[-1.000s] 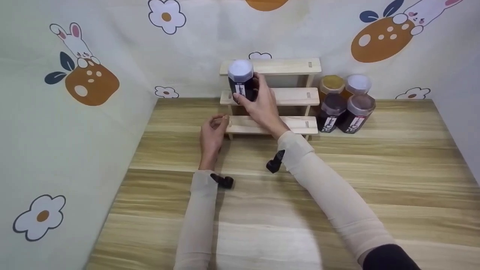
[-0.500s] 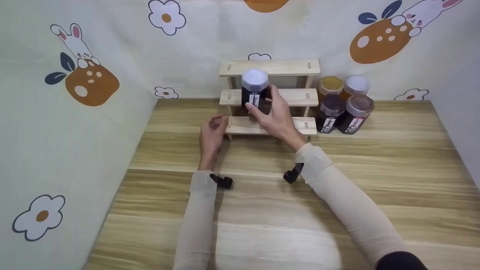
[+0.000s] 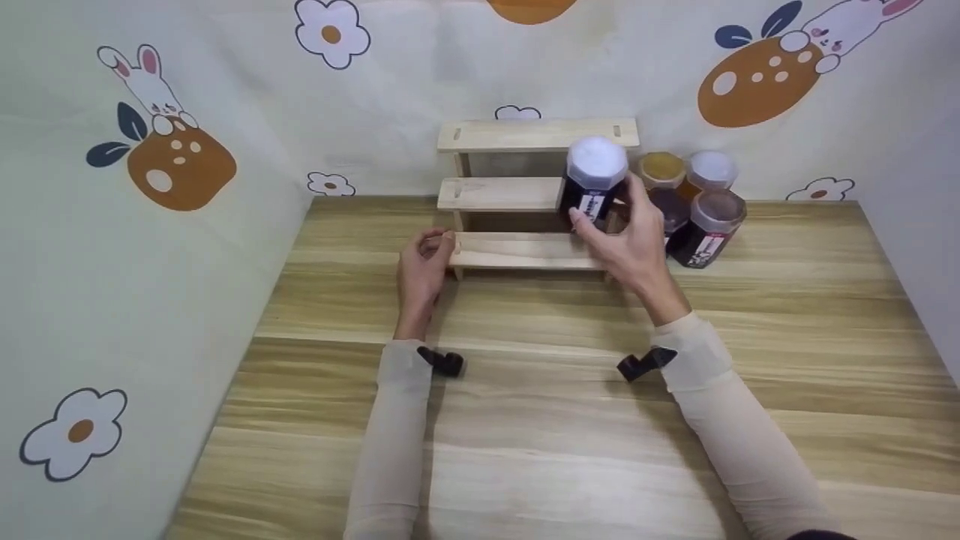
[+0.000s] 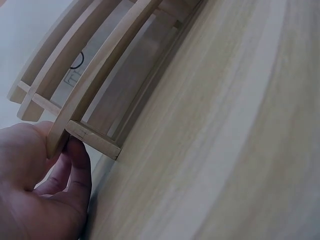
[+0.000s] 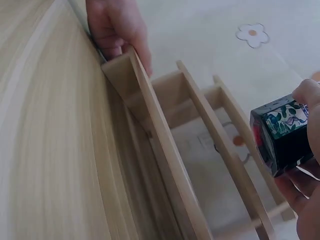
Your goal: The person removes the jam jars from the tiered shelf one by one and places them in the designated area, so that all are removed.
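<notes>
My right hand [image 3: 634, 244] grips a dark octagonal jar [image 3: 590, 196] with a whitish lid, fingers behind it and thumb across the label. It is held upright in front of the right end of a three-step wooden rack [image 3: 517, 251]. In the right wrist view the jar [image 5: 282, 135] shows its base and a patterned label, raised off the boards. My left hand [image 3: 422, 270] pinches the left end of the rack's lowest step. The left wrist view has its thumb above and curled fingers [image 4: 77, 167] below that board.
Right of the rack stand several similar jars, among them one with a yellow lid [image 3: 661, 169], a white-lidded one [image 3: 712, 171] and a brown-lidded one [image 3: 709, 229]. The wood-grain table [image 3: 525, 435] meets patterned walls [image 3: 405, 97] at the back and sides.
My right hand has carried the jar rightward, from the rack's left end to its right end, where it now partly covers the standing jars. My left hand has stayed at the lowest step.
</notes>
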